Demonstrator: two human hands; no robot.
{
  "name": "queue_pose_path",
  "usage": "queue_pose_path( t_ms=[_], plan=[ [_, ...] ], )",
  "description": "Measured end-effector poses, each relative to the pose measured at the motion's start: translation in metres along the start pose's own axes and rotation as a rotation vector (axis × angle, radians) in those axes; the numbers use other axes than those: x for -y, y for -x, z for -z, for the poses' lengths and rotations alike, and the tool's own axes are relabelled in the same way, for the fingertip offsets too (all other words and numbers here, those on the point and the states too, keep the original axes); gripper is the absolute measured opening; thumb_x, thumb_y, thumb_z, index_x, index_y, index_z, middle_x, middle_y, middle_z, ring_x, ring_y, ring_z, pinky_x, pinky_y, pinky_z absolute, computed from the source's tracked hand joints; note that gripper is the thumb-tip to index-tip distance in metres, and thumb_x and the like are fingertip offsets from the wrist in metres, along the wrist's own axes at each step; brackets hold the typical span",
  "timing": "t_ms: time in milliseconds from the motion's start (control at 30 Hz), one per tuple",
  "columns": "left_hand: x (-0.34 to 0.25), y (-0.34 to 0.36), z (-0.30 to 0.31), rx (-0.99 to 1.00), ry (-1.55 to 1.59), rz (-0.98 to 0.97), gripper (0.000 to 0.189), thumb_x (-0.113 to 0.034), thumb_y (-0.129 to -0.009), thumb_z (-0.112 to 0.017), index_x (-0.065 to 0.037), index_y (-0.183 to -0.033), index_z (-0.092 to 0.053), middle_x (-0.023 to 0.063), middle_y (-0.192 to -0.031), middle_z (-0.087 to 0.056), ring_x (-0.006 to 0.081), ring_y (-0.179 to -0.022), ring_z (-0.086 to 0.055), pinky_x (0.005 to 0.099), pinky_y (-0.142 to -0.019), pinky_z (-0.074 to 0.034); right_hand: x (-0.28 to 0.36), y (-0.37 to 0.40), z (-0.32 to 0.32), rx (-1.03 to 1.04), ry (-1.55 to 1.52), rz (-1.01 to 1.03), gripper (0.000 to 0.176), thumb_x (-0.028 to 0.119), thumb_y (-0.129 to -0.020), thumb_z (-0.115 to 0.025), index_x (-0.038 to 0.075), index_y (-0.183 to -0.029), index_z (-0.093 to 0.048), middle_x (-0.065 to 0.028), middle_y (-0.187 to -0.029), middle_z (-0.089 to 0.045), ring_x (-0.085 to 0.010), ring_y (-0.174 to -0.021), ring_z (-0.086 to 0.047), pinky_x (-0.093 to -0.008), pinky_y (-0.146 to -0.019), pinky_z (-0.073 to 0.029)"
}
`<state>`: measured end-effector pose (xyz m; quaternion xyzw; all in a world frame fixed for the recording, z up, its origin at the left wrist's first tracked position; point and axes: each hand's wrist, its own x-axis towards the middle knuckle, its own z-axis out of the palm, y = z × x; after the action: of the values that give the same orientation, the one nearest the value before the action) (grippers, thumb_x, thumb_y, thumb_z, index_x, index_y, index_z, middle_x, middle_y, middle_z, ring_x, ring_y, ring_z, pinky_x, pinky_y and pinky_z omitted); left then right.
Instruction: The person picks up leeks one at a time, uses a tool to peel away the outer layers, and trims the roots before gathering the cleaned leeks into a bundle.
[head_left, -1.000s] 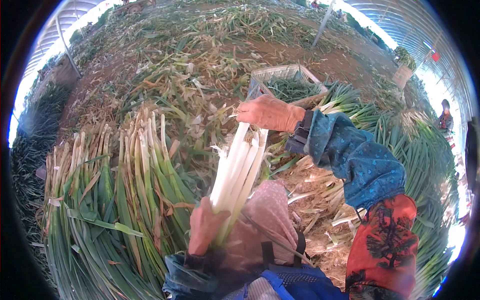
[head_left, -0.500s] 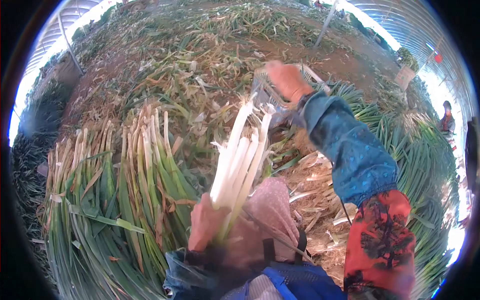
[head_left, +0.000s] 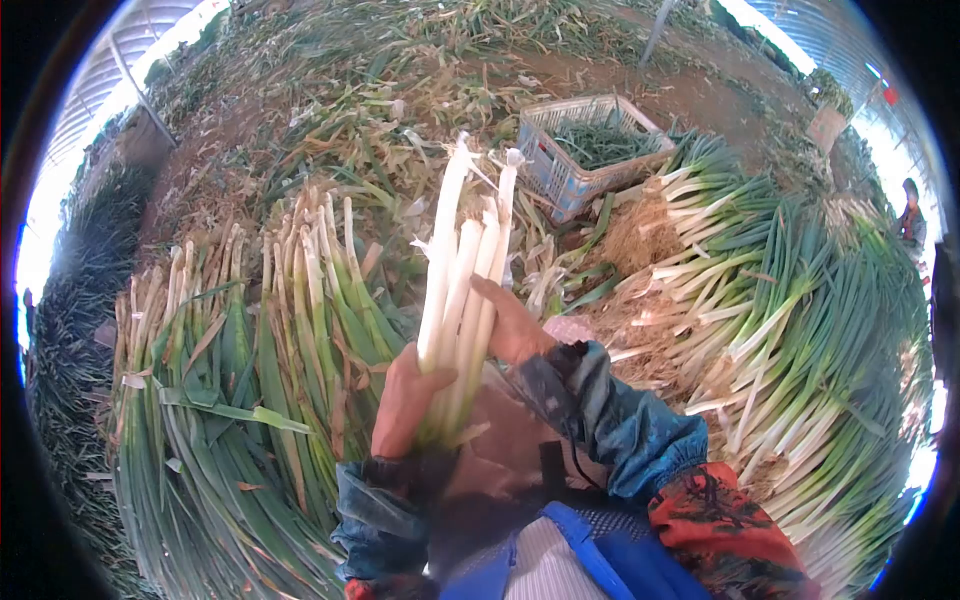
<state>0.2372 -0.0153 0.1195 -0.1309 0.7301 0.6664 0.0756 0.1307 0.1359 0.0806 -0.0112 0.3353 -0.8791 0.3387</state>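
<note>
Left hand (head_left: pixel 408 400) wrapped firmly round the lower part of a bunch of green onions (head_left: pixel 463 270), thumb across the front, and what a clean white set of stalks that is! Up comes the right hand (head_left: pixel 515 325) on the other side, thumb and fingers against the right-hand stalks; how tightly it is closed, I cannot tell from this angle. So both hands are on the bunch, held upright in front of the body, white root ends at the top, uneven in height, two standing above the others, greener parts down at the lap.

Over to the left, a big row of untrimmed green onions (head_left: pixel 290 400), brownish at the top, long green leaves trailing down toward the wearer. Out on the right, a broad heap of white-stemmed green onions (head_left: pixel 800 330), leaves fanning away, with tangled roots (head_left: pixel 645 235) at the near ends. Beyond the hands sits a plastic crate (head_left: pixel 548 172), green leaves (head_left: pixel 600 145) inside, tilted on the littered ground. Leaf scraps (head_left: pixel 370 110) cover the soil behind. Blue sleeve (head_left: pixel 640 430) on the right forearm, red patterned cloth (head_left: pixel 715 515) above it, and another person (head_left: pixel 911 220) at the far right edge.
</note>
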Motion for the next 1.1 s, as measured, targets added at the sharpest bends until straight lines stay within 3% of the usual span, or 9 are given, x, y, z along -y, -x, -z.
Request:
queue_pose_path(
  t_ms=[67, 267, 367, 467, 600, 700, 867, 1000, 1100],
  plan=[
    [-0.01, 0.007, 0.004, 0.037, 0.071, 0.02, 0.038, -0.01, -0.072, -0.059, 0.006, -0.106, -0.055, 0.0109, -0.09, -0.062, 0.0163, -0.081, -0.057, 0.03, -0.075, -0.046, -0.005, -0.007, 0.004, 0.066, -0.188, -0.117, 0.049, 0.029, -0.086, -0.059, 0.0, -0.123, -0.047, -0.0152, -0.115, -0.057, -0.0276, -0.106, -0.056, -0.0444, -0.093, -0.044],
    [-0.031, 0.027, 0.008, 0.114, 0.105, -0.098, 0.048, -0.006, -0.071, -0.051, 0.006, -0.117, -0.05, 0.0079, -0.098, -0.06, 0.0149, -0.085, -0.056, 0.028, -0.078, -0.045, -0.004, -0.001, -0.003, 0.136, -0.297, -0.12, 0.044, 0.023, -0.088, -0.056, -0.001, -0.124, -0.047, -0.0153, -0.114, -0.058, -0.0271, -0.102, -0.058, -0.0413, -0.09, -0.046],
    [-0.022, 0.024, 0.014, 0.211, 0.151, -0.068, 0.05, -0.005, -0.07, -0.05, 0.006, -0.119, -0.05, 0.0076, -0.1, -0.06, 0.0146, -0.088, -0.055, 0.0268, -0.08, -0.044, -0.007, -0.003, -0.01, 0.111, -0.096, -0.018, 0.043, 0.021, -0.087, -0.056, -0.002, -0.122, -0.048, -0.0149, -0.111, -0.059, -0.0268, -0.099, -0.06, -0.0407, -0.088, -0.048],
    [-0.018, 0.034, 0.018, 0.155, 0.167, -0.136, 0.051, -0.01, -0.07, -0.052, 0.006, -0.118, -0.051, 0.0088, -0.102, -0.059, 0.0162, -0.091, -0.055, 0.0248, -0.082, -0.043, -0.003, 0.003, -0.014, 0.086, -0.133, -0.06, 0.039, 0.018, -0.086, -0.057, -0.002, -0.118, -0.051, -0.0144, -0.108, -0.061, -0.0262, -0.096, -0.061, -0.0391, -0.087, -0.049],
    [-0.012, 0.052, 0.034, 0.165, 0.236, -0.024, 0.05, -0.009, -0.069, -0.054, 0.009, -0.116, -0.052, 0.011, -0.102, -0.061, 0.0163, -0.095, -0.056, 0.0262, -0.084, -0.044, -0.001, 0.004, -0.015, 0.064, -0.143, -0.039, 0.035, 0.017, -0.086, -0.057, -0.002, -0.115, -0.054, -0.0142, -0.106, -0.062, -0.0246, -0.096, -0.061, -0.0378, -0.087, -0.049],
    [-0.008, 0.059, 0.031, 0.232, 0.214, 0.005, 0.043, -0.009, -0.072, -0.056, 0.008, -0.111, -0.056, 0.0108, -0.098, -0.063, 0.0161, -0.088, -0.059, 0.0268, -0.08, -0.046, -0.005, 0.007, -0.027, 0.111, -0.159, -0.038, 0.034, 0.016, -0.087, -0.057, -0.002, -0.115, -0.054, -0.0133, -0.106, -0.062, -0.0225, -0.096, -0.061, -0.0369, -0.086, -0.049],
    [-0.008, 0.06, 0.022, 0.12, 0.148, -0.038, 0.035, -0.008, -0.075, -0.057, 0.007, -0.106, -0.06, 0.009, -0.091, -0.065, 0.0149, -0.077, -0.061, 0.0263, -0.071, -0.048, -0.001, 0.014, -0.031, 0.135, -0.099, -0.004, 0.039, 0.015, -0.086, -0.058, -0.003, -0.12, -0.05, -0.0155, -0.113, -0.059, -0.025, -0.104, -0.058, -0.0398, -0.093, -0.046],
    [0.007, 0.042, 0.031, -0.018, 0.061, -0.081, 0.034, -0.007, -0.076, -0.057, 0.007, -0.107, -0.059, 0.0095, -0.091, -0.065, 0.0154, -0.075, -0.062, 0.0264, -0.069, -0.049, 0.0, 0.024, -0.031, 0.179, 0.04, 0.075, 0.035, 0.013, -0.086, -0.058, -0.003, -0.117, -0.053, -0.0117, -0.108, -0.061, -0.0201, -0.096, -0.061, -0.0344, -0.086, -0.049],
    [-0.047, 0.045, 0.027, 0.034, 0.186, -0.014, 0.032, -0.005, -0.076, -0.058, 0.005, -0.106, -0.06, 0.005, -0.089, -0.065, 0.0111, -0.082, -0.058, 0.0277, -0.073, -0.046, 0.004, 0.033, -0.035, 0.185, 0.144, 0.126, 0.036, 0.013, -0.085, -0.059, -0.002, -0.117, -0.053, -0.0117, -0.108, -0.061, -0.0203, -0.096, -0.061, -0.0346, -0.086, -0.049]
  ],
)
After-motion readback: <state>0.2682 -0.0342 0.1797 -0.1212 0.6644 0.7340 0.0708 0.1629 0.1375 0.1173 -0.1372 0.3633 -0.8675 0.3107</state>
